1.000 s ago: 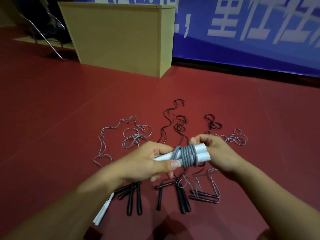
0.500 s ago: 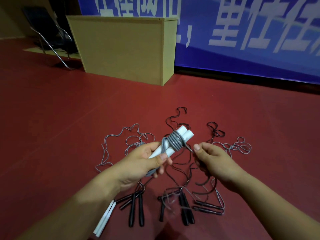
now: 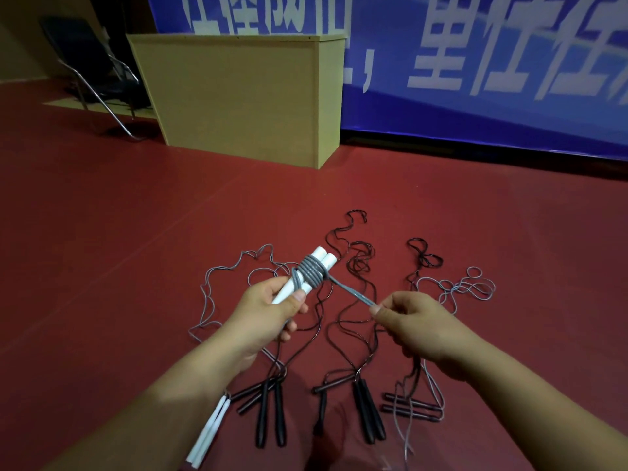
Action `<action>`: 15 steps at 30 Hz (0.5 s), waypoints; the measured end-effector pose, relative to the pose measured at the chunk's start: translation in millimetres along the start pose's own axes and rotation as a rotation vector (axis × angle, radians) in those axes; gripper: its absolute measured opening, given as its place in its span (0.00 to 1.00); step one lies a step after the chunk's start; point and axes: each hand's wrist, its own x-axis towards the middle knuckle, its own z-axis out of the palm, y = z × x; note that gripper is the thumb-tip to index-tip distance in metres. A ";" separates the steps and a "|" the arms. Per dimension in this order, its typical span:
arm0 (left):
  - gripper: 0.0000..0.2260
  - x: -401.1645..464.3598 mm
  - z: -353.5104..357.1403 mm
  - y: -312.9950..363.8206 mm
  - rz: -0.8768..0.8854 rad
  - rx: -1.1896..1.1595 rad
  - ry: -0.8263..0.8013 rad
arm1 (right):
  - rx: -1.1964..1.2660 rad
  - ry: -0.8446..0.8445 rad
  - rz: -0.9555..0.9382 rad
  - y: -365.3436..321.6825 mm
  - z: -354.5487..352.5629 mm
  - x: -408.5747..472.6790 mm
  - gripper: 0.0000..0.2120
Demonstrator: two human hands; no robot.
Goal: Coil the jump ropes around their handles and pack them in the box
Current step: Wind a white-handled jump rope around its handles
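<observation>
A light tan wooden cabinet (image 3: 244,96) stands on the dark red floor (image 3: 102,232). Behind it hangs a blue banner with large white characters (image 3: 475,62); a black metal-framed chair (image 3: 91,73) sits left.

blue banner (image 3: 475,62), blurred white characters, unreadable

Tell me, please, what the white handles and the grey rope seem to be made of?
White handles: probably plastic; smooth, evenly white tubes with a slight sheen. Grey rope: likely a plastic-coated or rubbery cord; it keeps tight round coils and stretches straight toward the right hand. What lies under the coating does not show.
</observation>
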 end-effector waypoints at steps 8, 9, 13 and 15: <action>0.03 7.4 -4.6 -13.2 0.128 0.490 -0.033 | -0.169 -0.126 -0.242 -6.1 1.7 -6.9 0.09; 0.04 7.3 -4.7 -14.7 0.147 0.626 -0.068 | -0.225 -0.129 -0.285 -5.7 2.3 -6.8 0.09; 0.05 0.5 -1.2 -14.7 0.153 0.790 -0.295 | -0.343 -0.039 -0.353 -0.8 0.4 -3.3 0.09; 0.05 -4.8 2.6 -9.8 0.196 0.784 -0.396 | -0.394 0.063 -0.375 0.9 -1.5 -0.1 0.08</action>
